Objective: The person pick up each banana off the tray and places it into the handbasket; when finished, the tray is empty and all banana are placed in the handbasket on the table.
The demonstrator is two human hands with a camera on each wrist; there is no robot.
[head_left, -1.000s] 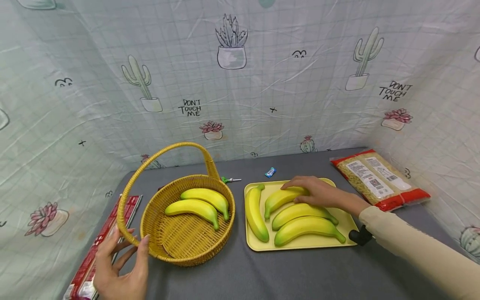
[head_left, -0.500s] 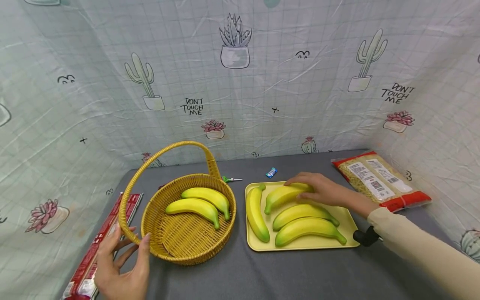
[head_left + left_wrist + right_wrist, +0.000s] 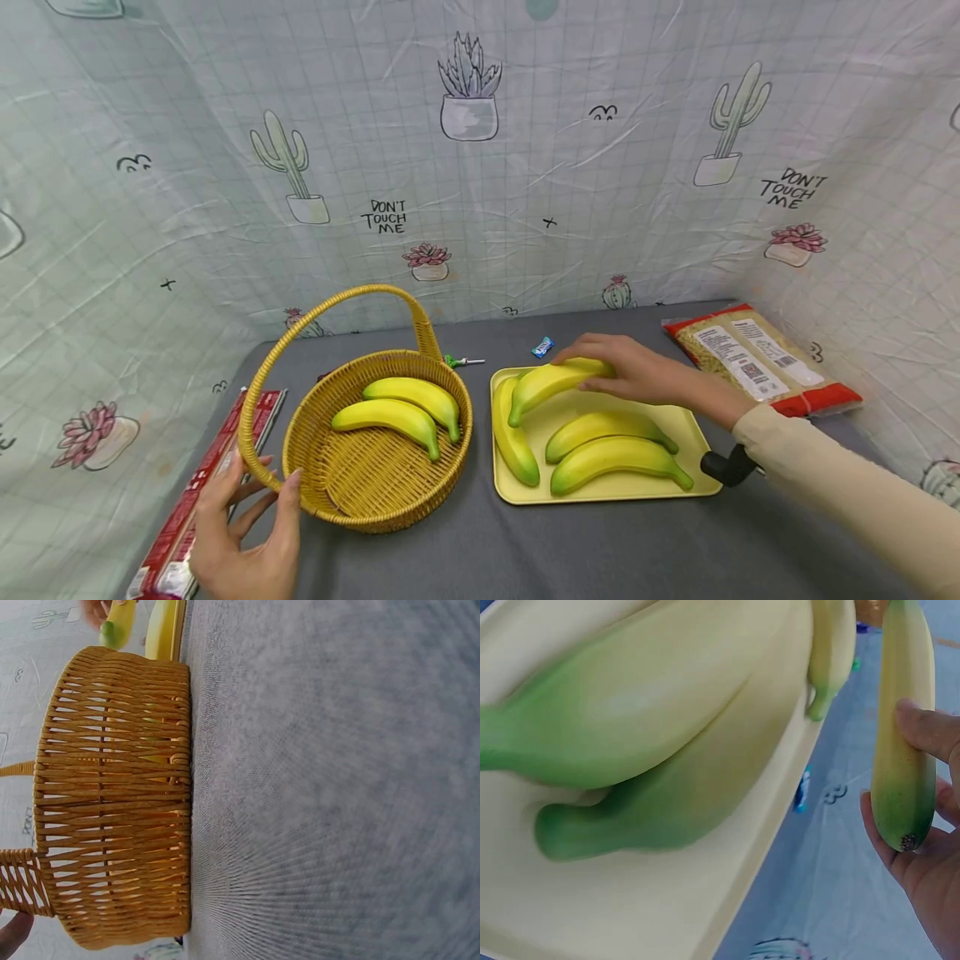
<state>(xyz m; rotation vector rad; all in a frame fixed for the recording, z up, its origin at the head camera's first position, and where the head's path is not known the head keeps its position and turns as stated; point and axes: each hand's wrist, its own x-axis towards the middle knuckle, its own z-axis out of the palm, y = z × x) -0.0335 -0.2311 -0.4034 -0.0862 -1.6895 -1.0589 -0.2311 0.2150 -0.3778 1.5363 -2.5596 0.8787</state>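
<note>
A: "In the right hand [image 3: 633, 369], what?"
B: "One held banana [image 3: 551, 383], just right of the middle of the frame. Up over the yellow tray [image 3: 682, 429], pinched toward one end, thumb on one side, fingers on the other. Probably so as not to slip."
A: "And the left hand [image 3: 247, 533]?"
B: "Down at the lower left, clamped on the handle [image 3: 375, 288] of the wicker basket [image 3: 367, 475]. Maybe to stop any sliding."
A: "Anything inside?"
B: "Yes, a back banana [image 3: 420, 393] and a front banana [image 3: 386, 417], close together, leaving bare floor in front."
A: "And on the tray?"
B: "A lone banana [image 3: 519, 454] along the left edge, then two bananas [image 3: 622, 467] side by side. Snug, likely because of the same bend."
A: "And at the right, the red-ended food bag [image 3: 750, 350]?"
B: "Flat on the gray tabletop [image 3: 555, 550], past the tray. Perhaps just out of the way."
</note>
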